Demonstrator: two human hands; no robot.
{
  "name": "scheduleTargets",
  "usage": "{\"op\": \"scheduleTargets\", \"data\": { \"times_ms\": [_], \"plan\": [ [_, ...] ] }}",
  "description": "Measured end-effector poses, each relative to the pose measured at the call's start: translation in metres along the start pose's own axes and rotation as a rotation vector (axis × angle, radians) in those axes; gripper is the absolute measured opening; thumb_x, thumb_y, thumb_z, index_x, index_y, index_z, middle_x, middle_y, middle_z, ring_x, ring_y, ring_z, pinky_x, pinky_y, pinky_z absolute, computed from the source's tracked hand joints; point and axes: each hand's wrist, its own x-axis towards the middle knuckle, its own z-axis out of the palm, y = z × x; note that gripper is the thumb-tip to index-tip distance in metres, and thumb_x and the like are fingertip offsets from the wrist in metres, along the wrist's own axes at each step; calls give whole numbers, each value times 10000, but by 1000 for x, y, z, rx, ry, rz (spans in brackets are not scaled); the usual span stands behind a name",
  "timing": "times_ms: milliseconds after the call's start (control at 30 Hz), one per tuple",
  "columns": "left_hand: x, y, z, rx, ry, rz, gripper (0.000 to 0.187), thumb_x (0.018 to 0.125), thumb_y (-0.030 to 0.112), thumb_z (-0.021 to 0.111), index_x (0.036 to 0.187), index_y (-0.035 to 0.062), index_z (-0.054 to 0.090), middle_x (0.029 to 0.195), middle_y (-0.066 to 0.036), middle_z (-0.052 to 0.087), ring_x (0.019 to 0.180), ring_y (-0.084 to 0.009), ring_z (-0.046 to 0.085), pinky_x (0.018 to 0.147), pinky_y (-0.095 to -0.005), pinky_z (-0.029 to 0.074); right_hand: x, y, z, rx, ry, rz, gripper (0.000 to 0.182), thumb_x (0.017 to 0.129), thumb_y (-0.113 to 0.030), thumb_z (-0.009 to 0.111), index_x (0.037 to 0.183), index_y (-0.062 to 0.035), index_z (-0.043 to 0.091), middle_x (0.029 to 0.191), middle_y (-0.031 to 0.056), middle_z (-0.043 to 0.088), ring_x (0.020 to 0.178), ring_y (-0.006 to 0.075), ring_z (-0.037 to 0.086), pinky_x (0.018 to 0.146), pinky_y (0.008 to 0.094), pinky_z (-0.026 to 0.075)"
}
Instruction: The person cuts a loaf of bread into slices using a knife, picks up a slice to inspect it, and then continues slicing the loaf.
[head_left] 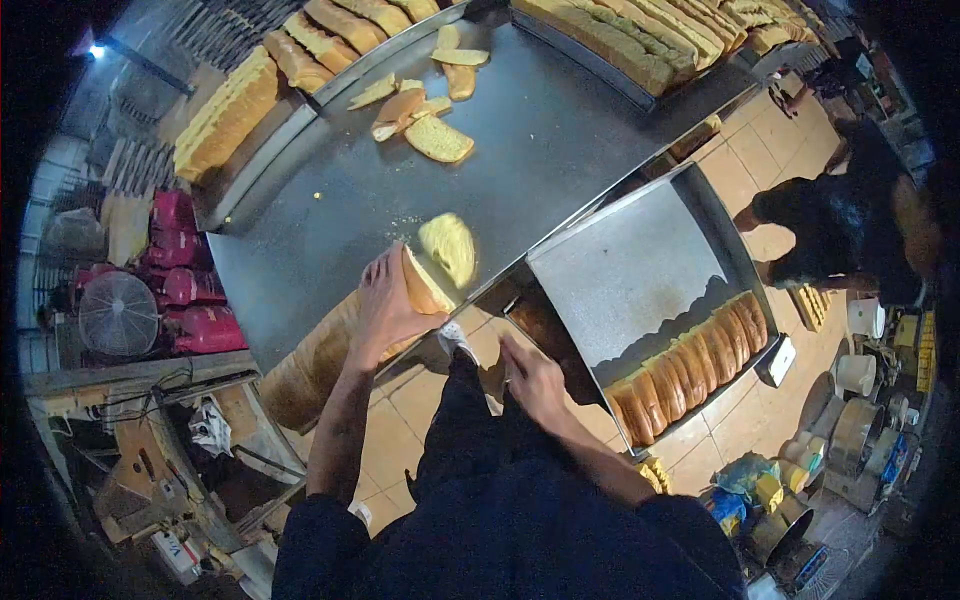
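Observation:
My left hand (385,305) is wrapped over the cut end of a long bread loaf (320,350), which lies along the near edge of the metal table. Just beyond that end is a blurred yellow bread slice (447,250), apart from my fingers. My right hand (535,378) is closed in front of my body, past the table edge; what it grips cannot be made out. Farther up the table lie several loose bread slices (440,138) and end pieces.
Trays of long loaves (228,115) line the table's far side. At right, a metal tray (625,270) holds a row of browned bread (690,365). A co-worker in dark clothes (840,230) is at the far right. Pink gas cylinders (190,285) and a fan (118,313) stand left.

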Motion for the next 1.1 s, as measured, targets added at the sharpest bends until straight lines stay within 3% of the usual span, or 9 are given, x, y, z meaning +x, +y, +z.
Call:
{"op": "scheduleTargets", "data": {
  "times_ms": [67, 133, 167, 267, 300, 400, 533, 700, 1100],
  "plan": [
    [-1, 1, -2, -21, 4, 20, 1280, 493, 453, 913, 1459, -40, 233, 1393, -289, 425, 1325, -450, 405, 1134, -543, 276, 46, -3, 23, 45, 107, -87, 325, 923, -150, 669, 1247, -134, 682, 706, 197, 642, 610, 373, 652, 538, 459, 503],
    [-2, 1, -11, -60, -3, 35, 1318, 478, 491, 918, 1462, -45, 224, 1394, -297, 424, 1320, -464, 405, 1136, -549, 275, 62, -10, 20, -77, 53, -39, 350, 922, -141, 670, 1270, -117, 664, 700, 201, 636, 597, 365, 650, 527, 444, 493],
    [-4, -6, -10, -61, 30, 55, 1360, 483, 597, 897, 1472, -63, 237, 1436, -321, 395, 1345, -487, 380, 1148, -556, 261, 67, -13, 17, -142, 20, -20, 362, 921, -137, 670, 1282, -109, 656, 698, 203, 633, 591, 361, 649, 522, 436, 488],
    [-18, -24, -16, 80, 111, 54, 1354, 520, 694, 844, 1482, -70, 273, 1480, -330, 361, 1377, -482, 355, 1163, -560, 243, 55, -20, 1, 3, 11, -30, 375, 933, -117, 656, 1305, -76, 635, 681, 199, 624, 554, 309, 639, 514, 397, 484],
    [-24, -31, -20, 51, 38, -8, 1298, 579, 730, 794, 1486, -60, 306, 1524, -312, 326, 1402, -469, 338, 1180, -565, 215, 48, -21, 1, 37, -3, -48, 380, 940, -92, 648, 1317, -55, 623, 692, 195, 626, 554, 249, 628, 515, 369, 480],
    [-33, -40, -22, -146, -44, -27, 1252, 627, 717, 773, 1498, -46, 297, 1536, -283, 333, 1407, -446, 347, 1183, -572, 206, 33, -21, 21, 138, 86, -271, 391, 941, -68, 644, 1331, -62, 616, 726, 193, 639, 588, 225, 636, 532, 365, 484],
    [-35, -34, -20, 29, 18, -53, 1244, 664, 768, 705, 1511, -36, 277, 1545, -261, 336, 1421, -419, 342, 1187, -562, 215, 29, -60, 27, 95, -47, -239, 406, 937, -48, 639, 1341, -70, 609, 711, 184, 610, 582, 263, 612, 540, 383, 468],
    [-34, -35, -19, -2, -59, -101, 1268, 642, 757, 708, 1523, -36, 258, 1575, -226, 306, 1440, -396, 323, 1192, -583, 199, 30, -62, 48, 38, -34, -254, 426, 927, -36, 636, 1349, -69, 602, 695, 184, 590, 562, 276, 582, 532, 390, 462],
    [-34, -27, -18, 43, -54, -127, 1250, 614, 732, 710, 1532, 3, 274, 1582, -167, 327, 1445, -351, 338, 1189, -620, 191, 29, -61, 51, 73, -19, -234, 418, 955, -72, 627, 1370, -69, 588, 673, 150, 566, 536, 184, 524, 516, 349, 444]
  ]
}}
